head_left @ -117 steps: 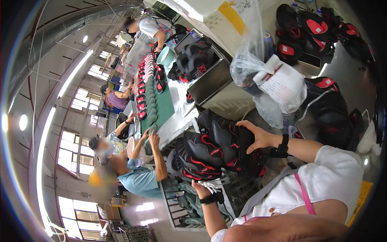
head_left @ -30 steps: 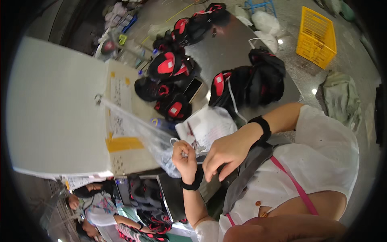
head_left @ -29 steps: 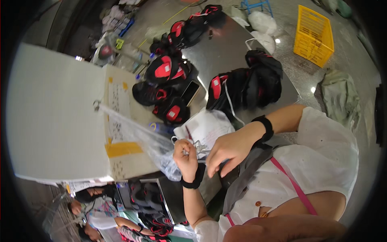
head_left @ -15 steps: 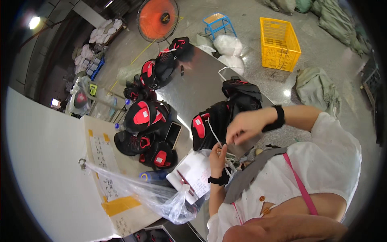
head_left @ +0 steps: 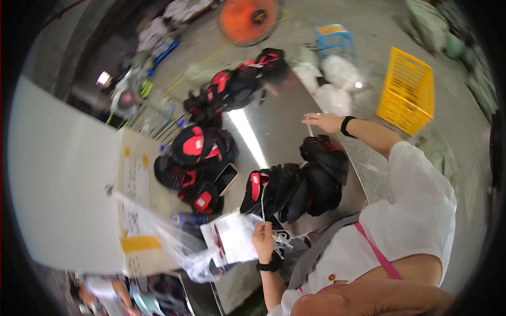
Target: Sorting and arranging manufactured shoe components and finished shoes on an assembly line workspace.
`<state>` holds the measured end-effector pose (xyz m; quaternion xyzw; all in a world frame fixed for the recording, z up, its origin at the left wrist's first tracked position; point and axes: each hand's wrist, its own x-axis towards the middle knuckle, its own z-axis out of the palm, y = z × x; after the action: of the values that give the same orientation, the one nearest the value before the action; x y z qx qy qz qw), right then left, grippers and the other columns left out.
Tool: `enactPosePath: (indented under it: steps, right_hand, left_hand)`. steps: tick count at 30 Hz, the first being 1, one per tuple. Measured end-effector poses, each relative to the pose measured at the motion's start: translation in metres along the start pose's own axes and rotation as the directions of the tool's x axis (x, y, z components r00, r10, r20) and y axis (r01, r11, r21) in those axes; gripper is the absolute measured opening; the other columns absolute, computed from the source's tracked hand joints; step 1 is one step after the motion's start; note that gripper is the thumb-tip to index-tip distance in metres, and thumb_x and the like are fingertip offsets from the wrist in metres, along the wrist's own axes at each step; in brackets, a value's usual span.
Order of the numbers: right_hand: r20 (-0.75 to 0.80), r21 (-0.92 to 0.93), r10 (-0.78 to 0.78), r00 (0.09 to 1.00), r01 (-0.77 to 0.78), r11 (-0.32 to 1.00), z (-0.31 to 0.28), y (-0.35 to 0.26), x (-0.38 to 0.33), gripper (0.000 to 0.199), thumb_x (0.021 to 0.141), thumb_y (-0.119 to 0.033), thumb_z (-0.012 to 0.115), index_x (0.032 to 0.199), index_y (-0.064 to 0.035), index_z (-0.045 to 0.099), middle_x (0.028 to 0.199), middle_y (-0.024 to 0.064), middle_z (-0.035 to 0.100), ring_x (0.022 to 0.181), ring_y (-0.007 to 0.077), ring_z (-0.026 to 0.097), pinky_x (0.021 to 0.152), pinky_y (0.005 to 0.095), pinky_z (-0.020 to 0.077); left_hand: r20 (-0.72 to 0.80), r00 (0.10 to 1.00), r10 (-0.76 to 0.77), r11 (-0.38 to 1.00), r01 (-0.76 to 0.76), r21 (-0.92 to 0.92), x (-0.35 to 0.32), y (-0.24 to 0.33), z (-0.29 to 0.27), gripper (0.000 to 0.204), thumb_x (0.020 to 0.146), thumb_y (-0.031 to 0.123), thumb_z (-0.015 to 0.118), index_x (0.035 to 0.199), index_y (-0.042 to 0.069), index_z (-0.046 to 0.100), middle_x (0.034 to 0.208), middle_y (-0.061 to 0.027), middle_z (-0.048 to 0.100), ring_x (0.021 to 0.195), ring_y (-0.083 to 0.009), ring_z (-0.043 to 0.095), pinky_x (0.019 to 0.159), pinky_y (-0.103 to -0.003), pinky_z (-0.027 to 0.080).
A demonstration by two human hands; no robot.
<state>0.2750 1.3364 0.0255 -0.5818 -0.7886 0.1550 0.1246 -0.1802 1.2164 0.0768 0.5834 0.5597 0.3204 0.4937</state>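
Left hand (head_left: 263, 238) closed around a bunch of thin white cords (head_left: 279, 239) — low, just beside the paper-filled clear bag (head_left: 232, 238). Right hand (head_left: 324, 122) stretched out over the steel table (head_left: 274, 131), fingers pinched on one white strand — beyond the black-and-red pads (head_left: 300, 184).

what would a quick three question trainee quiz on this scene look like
1. True or false: the right hand is stretched out over the shiny metal table.
2. The left hand is at: A) the yellow crate, B) a bunch of white cords by the paper sheets, C) the orange fan.
3. Fill in: the pile of bags nearest the person is black with ___ patches.

Key: 1 true; 2 B; 3 red.
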Motion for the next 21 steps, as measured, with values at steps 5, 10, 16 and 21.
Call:
enactPosePath:
  steps: [5, 10, 16, 21]
  right_hand:
    - [0.345, -0.119, -0.037, 0.938, 0.083, 0.989, 0.024, -0.004, 0.033, 0.033, 0.064, -0.011, 0.057, 0.096, -0.0144, 0.064, 0.087, 0.0132, 0.064, 0.088, 0.0342, 0.059, 0.074, 0.0429, 0.0464]
    - [0.076, 0.215, -0.024, 0.997, 0.007, 0.977, 0.085, 0.069, 0.002, 0.024, 0.076, -0.012, 0.048, 0.094, -0.0023, 0.062, 0.097, 0.0209, 0.059, 0.096, 0.0347, 0.055, 0.084, 0.0396, 0.0431]
    - [0.464, 0.775, 0.176, 0.868, -0.494, 0.395, 0.031, 0.001, 0.042, 0.020, 0.087, -0.016, 0.044, 0.096, -0.0066, 0.059, 0.088, 0.0058, 0.060, 0.082, 0.0169, 0.055, 0.073, 0.0319, 0.0443]
    - [0.298, 0.912, -0.115, 0.948, -0.246, 0.329, 0.047, -0.053, 0.056, 0.020, 0.086, -0.019, 0.047, 0.097, -0.0058, 0.058, 0.089, 0.0034, 0.059, 0.083, 0.0149, 0.055, 0.073, 0.0289, 0.0438]
  left_hand:
    - [-0.291, 0.956, -0.025, 1.000, 0.026, -0.002, -0.033, 0.023, 0.018, 0.018, 0.087, 0.012, 0.052, 0.090, -0.004, 0.060, 0.075, -0.0071, 0.060, 0.059, -0.0104, 0.056, 0.054, -0.023, 0.043]
    - [-0.306, 0.878, 0.367, 0.927, -0.318, 0.198, -0.046, 0.073, 0.085, 0.013, 0.087, 0.007, 0.051, 0.083, -0.001, 0.060, 0.109, -0.0106, 0.052, 0.066, -0.0103, 0.053, 0.060, -0.023, 0.043]
    - [-0.086, 0.911, 0.403, 0.912, -0.408, -0.046, -0.096, 0.133, 0.146, 0.014, 0.090, 0.006, 0.043, 0.092, -0.003, 0.054, 0.093, -0.0076, 0.055, 0.065, -0.0100, 0.050, 0.060, -0.025, 0.043]
    - [-0.461, 0.782, 0.419, 0.831, -0.535, -0.153, -0.226, 0.133, 0.172, 0.020, 0.092, 0.008, 0.039, 0.081, -0.002, 0.053, 0.088, -0.0119, 0.055, 0.066, -0.0127, 0.048, 0.063, -0.026, 0.042]
